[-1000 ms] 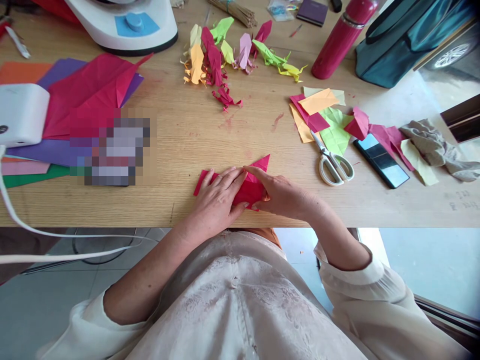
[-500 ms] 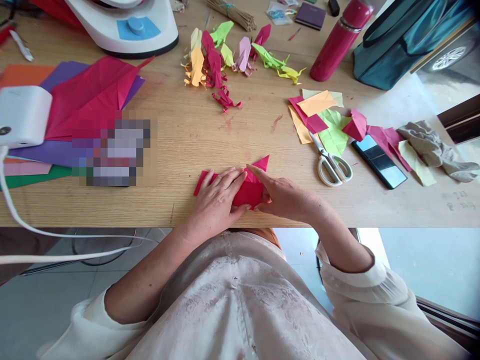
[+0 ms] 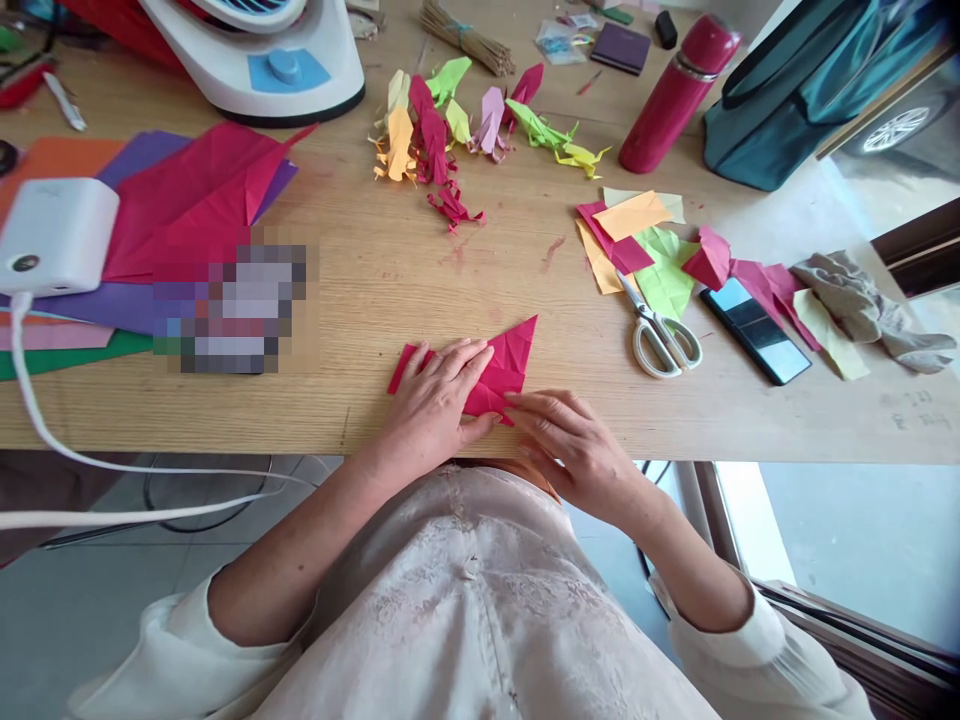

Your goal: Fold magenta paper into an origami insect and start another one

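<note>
A creased red sheet of origami paper [image 3: 507, 368] lies near the table's front edge, its pointed corner toward the upper right. Across its left part my left hand [image 3: 439, 390] rests flat with fingers extended, pressing it to the wood and hiding some of it. My right hand [image 3: 566, 435] is at the paper's lower right corner, fingertips at the edge with the fingers loosely bent and the thumb apart below. Whether those fingertips pinch the paper or only touch it is hard to see.
Folded paper animals [image 3: 431, 130] stand at the back. To the right are scissors [image 3: 664, 340], paper scraps [image 3: 667, 265], a phone [image 3: 757, 330], a grey glove [image 3: 870, 300] and a red flask [image 3: 671, 100]. On the left, coloured sheets [image 3: 187, 210] lie beside a white charger [image 3: 60, 235] with a cable.
My right hand has moved down and back from the paper's upper part to its lower right corner. The right side of the paper now lies spread out. My left hand stays put.
</note>
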